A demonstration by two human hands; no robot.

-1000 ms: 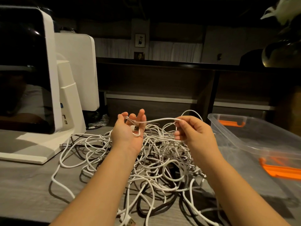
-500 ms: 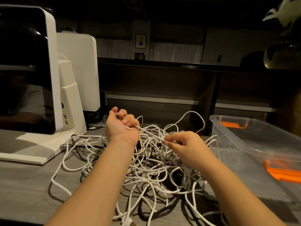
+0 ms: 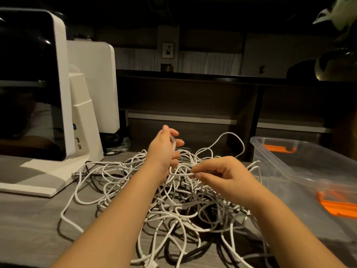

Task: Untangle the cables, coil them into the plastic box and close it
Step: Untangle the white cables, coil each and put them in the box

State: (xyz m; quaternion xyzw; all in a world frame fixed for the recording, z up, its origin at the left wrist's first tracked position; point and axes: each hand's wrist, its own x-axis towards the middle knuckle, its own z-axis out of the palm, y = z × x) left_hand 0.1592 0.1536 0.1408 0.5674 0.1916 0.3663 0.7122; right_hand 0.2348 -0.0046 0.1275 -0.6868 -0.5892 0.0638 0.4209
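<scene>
A big tangle of white cables (image 3: 179,206) with some dark ones lies on the grey table in front of me. My left hand (image 3: 164,149) is raised over the back of the pile, fingers curled round a white cable end. My right hand (image 3: 222,176) hovers lower and nearer, pinching a strand of the same white cable between thumb and fingertips. The clear plastic box (image 3: 301,163) with orange latches stands open at the right, nothing visible inside it.
A white all-in-one screen on a stand (image 3: 48,105) fills the left side, with a second white panel (image 3: 94,84) behind it. A plug end (image 3: 77,174) lies by the stand's base. Dark shelving runs along the back.
My left hand has shifted right and turned, keeping its cable end. My right hand has drawn toward me and slid along the strand. The cable between them now hangs slack.
</scene>
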